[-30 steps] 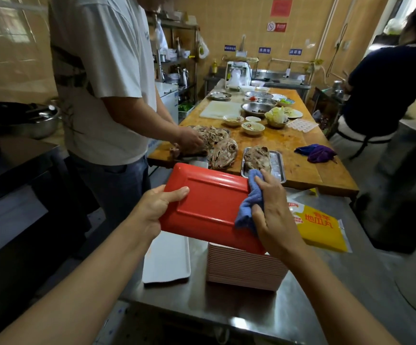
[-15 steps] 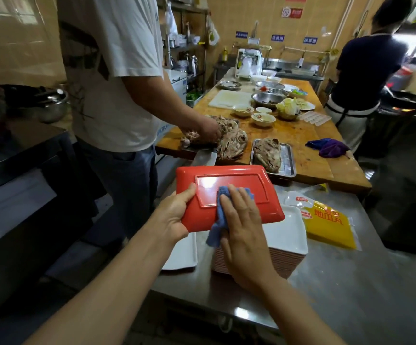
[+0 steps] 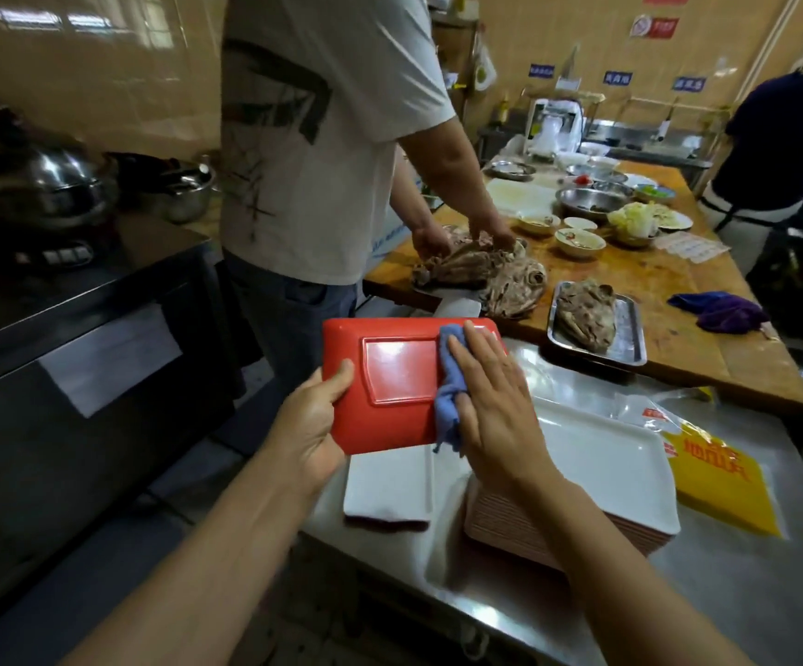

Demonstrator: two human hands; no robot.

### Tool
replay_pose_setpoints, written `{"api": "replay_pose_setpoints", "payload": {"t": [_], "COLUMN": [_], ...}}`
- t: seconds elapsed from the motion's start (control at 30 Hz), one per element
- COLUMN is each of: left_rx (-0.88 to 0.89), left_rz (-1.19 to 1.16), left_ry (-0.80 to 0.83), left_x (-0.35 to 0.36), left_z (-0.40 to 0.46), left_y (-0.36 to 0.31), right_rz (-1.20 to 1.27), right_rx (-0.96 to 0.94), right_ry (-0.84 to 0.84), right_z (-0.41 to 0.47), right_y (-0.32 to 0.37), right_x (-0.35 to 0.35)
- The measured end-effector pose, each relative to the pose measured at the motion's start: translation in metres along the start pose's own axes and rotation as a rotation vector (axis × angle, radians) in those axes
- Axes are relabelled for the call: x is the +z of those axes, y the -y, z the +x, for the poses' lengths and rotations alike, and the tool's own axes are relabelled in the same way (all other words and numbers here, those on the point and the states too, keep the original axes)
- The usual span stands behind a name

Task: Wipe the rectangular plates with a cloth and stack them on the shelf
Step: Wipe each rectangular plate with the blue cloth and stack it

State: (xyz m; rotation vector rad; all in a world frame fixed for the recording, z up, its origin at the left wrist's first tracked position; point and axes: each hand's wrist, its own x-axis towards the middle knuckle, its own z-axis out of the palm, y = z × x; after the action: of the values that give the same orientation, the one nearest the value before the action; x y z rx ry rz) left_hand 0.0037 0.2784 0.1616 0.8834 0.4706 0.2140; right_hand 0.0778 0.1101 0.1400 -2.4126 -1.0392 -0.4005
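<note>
I hold a red rectangular plate (image 3: 392,384) with its underside up, above the steel counter's left end. My left hand (image 3: 315,420) grips its near-left edge, thumb on top. My right hand (image 3: 490,401) lies flat on the plate's right half and presses a blue cloth (image 3: 450,382) against it. Below my right wrist stands a tall stack of rectangular plates (image 3: 601,478), white inside with reddish rims. A lower pile of plates (image 3: 387,487) with a white top lies just left of it.
A person in a white shirt (image 3: 322,137) handles meat (image 3: 481,271) at the wooden table right ahead. A steel tray (image 3: 630,338) of meat, bowls and a purple cloth (image 3: 721,312) lie there. A yellow packet (image 3: 721,478) rests on the steel counter (image 3: 750,579). Dark stove (image 3: 77,300) at left.
I turned the red plate from tilted upright to lying flat and swung it leftward. My right hand with the cloth slid over its surface toward the far right corner.
</note>
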Motion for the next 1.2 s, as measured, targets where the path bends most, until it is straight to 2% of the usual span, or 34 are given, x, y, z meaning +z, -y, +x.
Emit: {"api": "replay_pose_setpoints", "payload": {"t": [0.27, 0.47, 0.57, 0.67, 0.8, 0.9, 1.03, 1.2], "left_rx": [0.020, 0.057, 0.113, 0.289, 0.622, 0.722, 0.787, 0.708], "left_rz": [-0.027, -0.001, 0.045, 0.321, 1.008, 1.430, 1.680, 1.817], "left_ry": [-0.073, -0.104, -0.080, -0.056, -0.036, 0.001, 0.166, 0.360], "left_x": [-0.038, -0.053, -0.057, -0.056, -0.051, -0.052, -0.056, -0.070], "left_z": [-0.003, -0.006, -0.003, 0.006, 0.030, 0.046, 0.064, 0.079], "left_y": [-0.015, -0.023, -0.027, -0.026, -0.002, 0.029, 0.067, 0.107], "right_rz": [0.439, 0.238, 0.270, 0.380, 0.482, 0.413, 0.385, 0.395], "right_rx": [0.261, 0.367, 0.390, 0.404, 0.453, 0.462, 0.523, 0.574], "right_ry": [-0.082, 0.011, -0.100, -0.157, -0.122, -0.144, -0.184, -0.223], "right_z": [-0.004, -0.005, -0.001, 0.005, 0.008, 0.001, -0.010, -0.020], "right_y": [-0.002, -0.013, -0.006, 0.003, 0.000, -0.010, -0.026, -0.043], "right_x": [0.028, 0.042, 0.035, 0.025, 0.014, 0.009, 0.007, 0.010]}}
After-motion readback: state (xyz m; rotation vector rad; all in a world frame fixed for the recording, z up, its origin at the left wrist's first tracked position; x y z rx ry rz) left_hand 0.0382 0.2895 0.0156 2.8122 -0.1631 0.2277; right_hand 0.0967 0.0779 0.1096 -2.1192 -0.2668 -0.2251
